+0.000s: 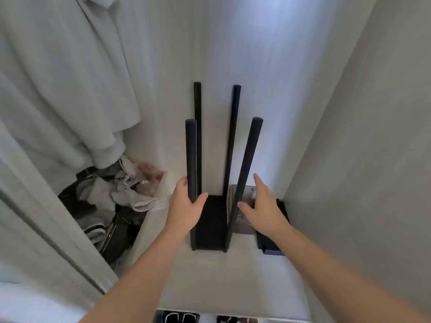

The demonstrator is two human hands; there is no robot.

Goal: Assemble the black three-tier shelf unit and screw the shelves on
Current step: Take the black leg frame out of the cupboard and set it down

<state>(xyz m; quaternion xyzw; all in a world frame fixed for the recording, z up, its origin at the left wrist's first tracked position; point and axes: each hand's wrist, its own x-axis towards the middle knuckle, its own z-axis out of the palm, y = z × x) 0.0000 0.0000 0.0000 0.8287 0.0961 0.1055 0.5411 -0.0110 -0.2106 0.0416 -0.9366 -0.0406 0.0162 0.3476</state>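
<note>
One shelf (211, 221) bears four poles (191, 148) between left hand (185, 207) and right hand (264, 206).

White bench (210, 276) carries black shelf base (211, 224) with four upright poles (191, 159); silvery panel (243, 227) just beside; black panel (268, 244) rightmost.

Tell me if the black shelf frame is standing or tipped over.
Standing. Its bottom shelf lies flat on the white surface, and all four poles rise from its corners, tops free.
</note>
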